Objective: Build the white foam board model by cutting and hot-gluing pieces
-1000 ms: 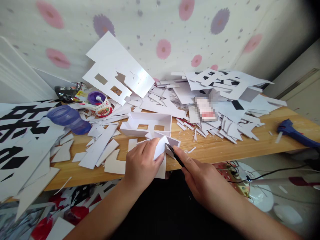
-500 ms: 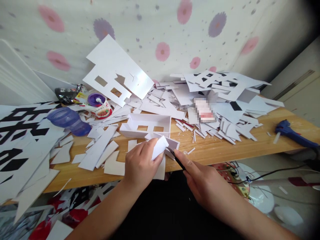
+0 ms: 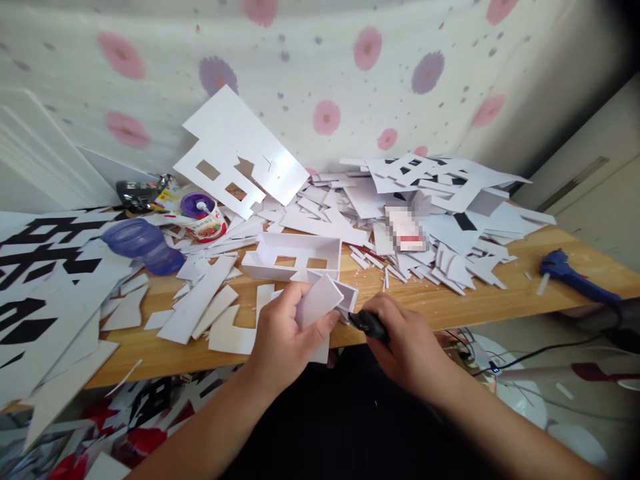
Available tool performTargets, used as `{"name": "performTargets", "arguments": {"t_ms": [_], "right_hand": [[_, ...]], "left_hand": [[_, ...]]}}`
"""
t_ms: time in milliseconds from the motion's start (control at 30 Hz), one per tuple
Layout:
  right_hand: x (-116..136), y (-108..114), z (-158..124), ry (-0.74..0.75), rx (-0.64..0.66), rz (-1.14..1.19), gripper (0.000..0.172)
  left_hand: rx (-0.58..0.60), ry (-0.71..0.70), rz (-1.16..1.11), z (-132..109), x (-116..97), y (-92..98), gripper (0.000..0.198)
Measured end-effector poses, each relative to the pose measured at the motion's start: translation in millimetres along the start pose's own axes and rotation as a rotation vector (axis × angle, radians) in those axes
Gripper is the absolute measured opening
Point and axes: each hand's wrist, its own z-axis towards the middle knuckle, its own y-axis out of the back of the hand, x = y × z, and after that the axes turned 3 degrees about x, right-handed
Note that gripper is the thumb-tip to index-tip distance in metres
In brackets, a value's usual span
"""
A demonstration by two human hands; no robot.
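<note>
My left hand (image 3: 286,332) pinches a small white foam board piece (image 3: 319,301) between thumb and fingers, over the front edge of the table. Closed around a black utility knife (image 3: 369,325), my right hand (image 3: 401,341) is just to the right of that piece, with the knife's front end pointing left towards it. Right behind the held piece is a small open box-like part (image 3: 350,295) made of white board. A larger white board box (image 3: 334,256) with two window cutouts lies behind both hands.
Several white offcuts (image 3: 187,300) cover the wooden table (image 3: 390,300). At the left stand a purple container (image 3: 145,247) and a paper tub (image 3: 213,227). A blue glue gun (image 3: 565,272) lies at the right. A large cut board (image 3: 240,147) leans on the wall.
My right hand has turned and drawn slightly right, so the knife has come away from the held piece. My left hand has tilted the piece, showing more of its flat face.
</note>
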Motion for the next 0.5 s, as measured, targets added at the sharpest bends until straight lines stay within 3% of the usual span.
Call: {"name": "performTargets", "arguments": {"t_ms": [367, 500], "right_hand": [[1.1, -7.5, 2.3, 0.002, -0.009, -0.057, 0.012], [0.5, -9.6, 3.4, 0.010, -0.012, -0.044, 0.018]], "left_hand": [[0.060, 0.001, -0.077, -1.7, -2.1, 1.9, 0.022], [0.080, -0.002, -0.132, -5.2, -2.7, 2.6, 0.022]]}}
